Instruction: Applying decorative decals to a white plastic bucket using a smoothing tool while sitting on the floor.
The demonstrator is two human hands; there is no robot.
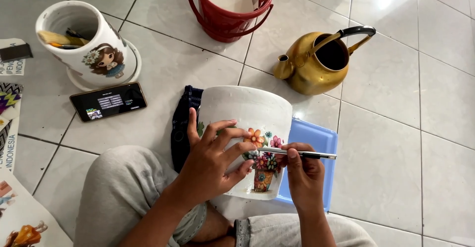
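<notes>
Two hands are on the work as I watch from the head camera: my right hand (303, 175) is pinched closed around a slim silver-and-black pen-shaped tool (297, 153), held nearly level with its tip against the flower decal (261, 160), a picture of bright blooms in an orange pot. My left hand (213, 160) is spread open, fingers and palm pressed flat over the side of the large white ceramic planter (247, 123) that carries the decal; it steadies the planter rather than gripping it. The planter lies tilted on its side between my knees, resting on a dark blue folded cloth (183, 128), with a flat light-blue plastic tray (316, 143) just beyond its right side. I judge the round planter could roll under uneven pressure, and the tool's tip could then scratch or tear the decal. Farther off on the tiled floor stand a brass-coloured kettle (311, 64), a red bucket (230, 9), a second decorated white pot (86, 44) and a black phone (108, 101).
</notes>
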